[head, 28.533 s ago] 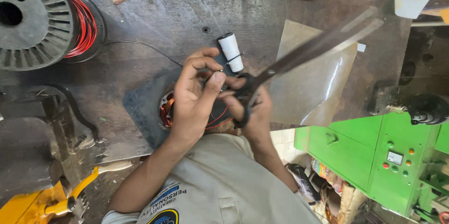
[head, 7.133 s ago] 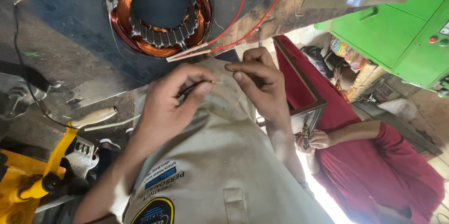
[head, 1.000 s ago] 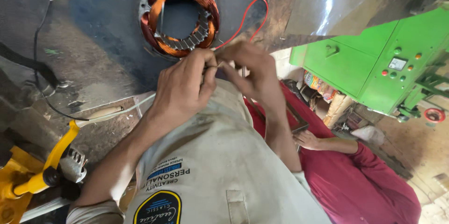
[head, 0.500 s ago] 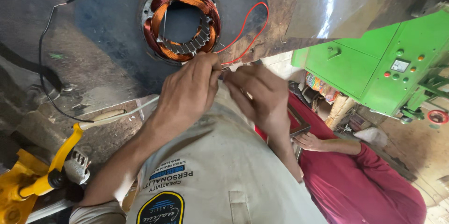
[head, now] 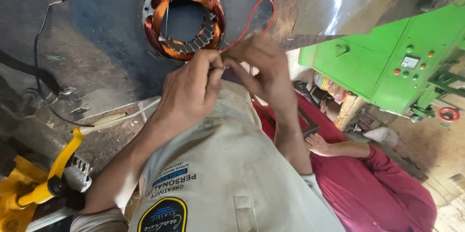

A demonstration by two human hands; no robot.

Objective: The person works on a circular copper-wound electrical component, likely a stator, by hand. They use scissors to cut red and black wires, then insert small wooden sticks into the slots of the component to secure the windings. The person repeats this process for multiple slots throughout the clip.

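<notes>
Fingers of left hand (head: 190, 91) and right hand (head: 259, 67) pinch together on the red wire (head: 252, 19) end, below the stator (head: 183, 20)

bare bench left, stator (head: 183, 21) blocks ahead

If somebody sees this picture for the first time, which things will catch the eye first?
First, the round motor stator with shiny copper windings, lying on the dark bench at top centre. Just below it, the left hand and right hand meet, pinching the end of a thin red wire that loops up beside the stator. At right stands a bright green machine cabinet.
</notes>
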